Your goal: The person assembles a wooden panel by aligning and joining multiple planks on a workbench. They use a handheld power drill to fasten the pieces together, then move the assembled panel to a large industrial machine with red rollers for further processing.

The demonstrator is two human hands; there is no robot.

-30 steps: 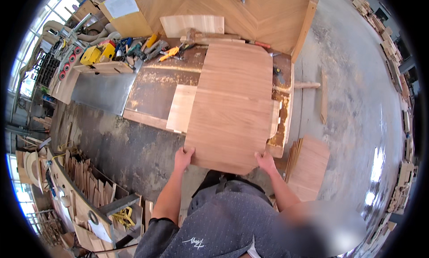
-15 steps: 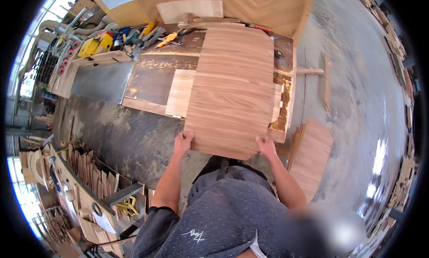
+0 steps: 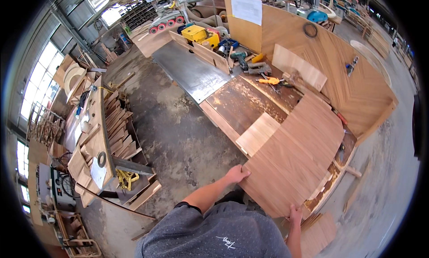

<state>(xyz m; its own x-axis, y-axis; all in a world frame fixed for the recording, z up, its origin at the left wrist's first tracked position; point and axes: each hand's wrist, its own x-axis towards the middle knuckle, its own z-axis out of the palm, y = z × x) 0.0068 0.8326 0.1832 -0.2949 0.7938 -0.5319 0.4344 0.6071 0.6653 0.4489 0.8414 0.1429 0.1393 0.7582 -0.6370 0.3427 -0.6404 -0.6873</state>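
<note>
A large flat wooden panel [image 3: 292, 155] with brown grain and slightly bowed sides lies over the right part of the workbench, its near end jutting past the bench edge. My left hand [image 3: 237, 174] is closed on its near left corner, thumb on top. At the near right corner, my right hand [image 3: 295, 214] grips the panel's edge, with the fingers underneath hidden. A smaller pale board [image 3: 258, 134] lies on the worn brown workbench [image 3: 243, 107], partly under the panel's left side.
Behind the panel stand a chevron-patterned board [image 3: 330, 65], an orange tool [image 3: 269, 80] and a green drill [image 3: 239, 57]. A grey metal plate [image 3: 192, 72] extends the bench leftward. At left, a second bench [image 3: 94, 137] stands beside wood offcuts [image 3: 123, 128]. More panels [image 3: 318, 235] lean at lower right.
My view has swung to the left, so the bench and panel now appear further right and slanted. Both hands keep their hold on the panel's near corners.
</note>
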